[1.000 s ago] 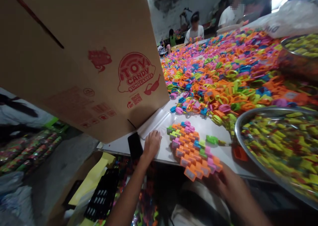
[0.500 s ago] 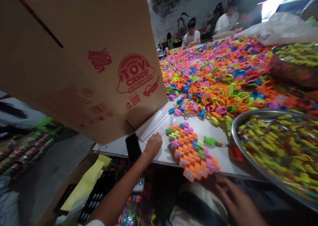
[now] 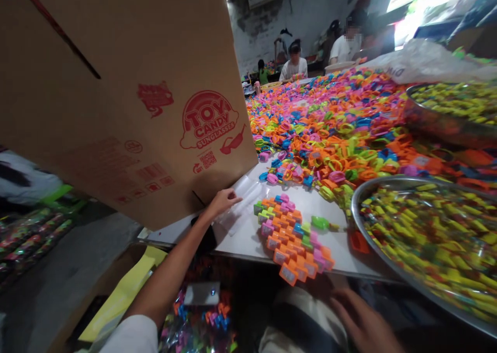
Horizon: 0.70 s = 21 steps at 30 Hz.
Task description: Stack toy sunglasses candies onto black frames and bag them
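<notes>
My left hand (image 3: 224, 203) is over the left end of a stack of clear plastic bags (image 3: 248, 195), beside the big carton. Its fingers are slightly bent and a little apart, with no held object visible. My right hand (image 3: 359, 311) hangs low in front of the table edge, fingers loosely stretched and somewhat blurred, holding nothing that I can see. Between the hands, toy watches (image 3: 289, 236), mostly orange with some pink, green and blue, stand packed in slanted rows at the table edge. A single green toy watch (image 3: 320, 222) lies to their right.
A tall printed carton (image 3: 155, 109) stands at the left. Loose colourful toy watches (image 3: 330, 130) are heaped behind. Metal basins (image 3: 355, 208) of yellow-wrapped candies stand at the right. A dark phone (image 3: 205, 236) lies under my left forearm. Two people (image 3: 294, 68) sit at the back.
My left hand has moved up and left along the plastic bags, and its fingers have loosened from a closed shape. My right hand stays low by the table edge. The view has shifted slightly.
</notes>
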Each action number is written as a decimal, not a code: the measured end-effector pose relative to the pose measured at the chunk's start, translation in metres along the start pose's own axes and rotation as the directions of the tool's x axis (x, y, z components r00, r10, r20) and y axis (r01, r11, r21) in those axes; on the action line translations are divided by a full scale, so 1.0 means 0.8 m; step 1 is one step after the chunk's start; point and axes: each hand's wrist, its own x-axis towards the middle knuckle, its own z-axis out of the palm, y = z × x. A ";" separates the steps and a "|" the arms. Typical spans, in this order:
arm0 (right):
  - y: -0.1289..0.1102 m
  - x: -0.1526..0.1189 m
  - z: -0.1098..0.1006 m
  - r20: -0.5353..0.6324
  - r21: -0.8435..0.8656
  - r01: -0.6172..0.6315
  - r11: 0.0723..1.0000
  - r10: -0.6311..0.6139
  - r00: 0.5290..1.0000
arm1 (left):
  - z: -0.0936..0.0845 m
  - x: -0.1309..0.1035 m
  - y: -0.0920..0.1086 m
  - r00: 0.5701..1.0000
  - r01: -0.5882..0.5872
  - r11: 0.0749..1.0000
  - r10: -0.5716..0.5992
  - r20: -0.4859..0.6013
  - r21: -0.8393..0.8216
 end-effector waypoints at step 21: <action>-0.023 0.034 0.011 -0.134 -0.235 0.104 0.966 -0.138 0.981 | -0.176 0.085 0.079 0.985 0.035 0.884 0.048 -0.165 0.466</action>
